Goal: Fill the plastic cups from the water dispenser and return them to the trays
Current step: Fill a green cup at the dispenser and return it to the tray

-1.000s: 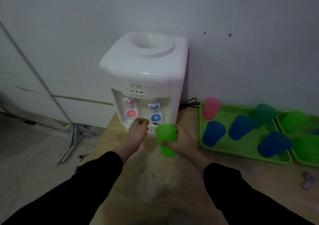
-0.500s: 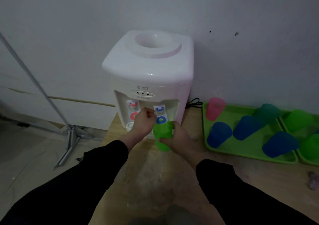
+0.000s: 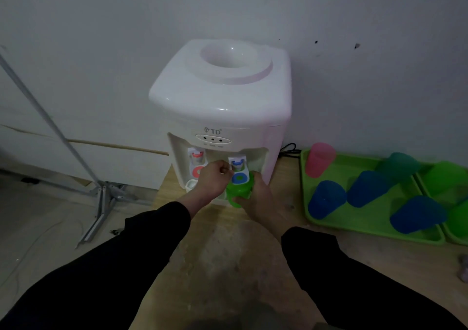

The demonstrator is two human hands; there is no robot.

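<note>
Gripping the green cup [image 3: 239,194] under the blue tap [image 3: 237,168], right-hand fingers [image 3: 243,199] crowd the curled left hand [image 3: 215,181].

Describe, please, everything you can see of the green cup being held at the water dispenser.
The green cup looks like translucent bright green plastic, tapering towards its base. It is held roughly upright in the right hand, whose fingers wrap its lower right side, in the water dispenser recess. The blue tap sits in front of its mouth and hides the rim. The left hand is closed at that tap, beside the cup. Whether it holds any water cannot be told.
</note>
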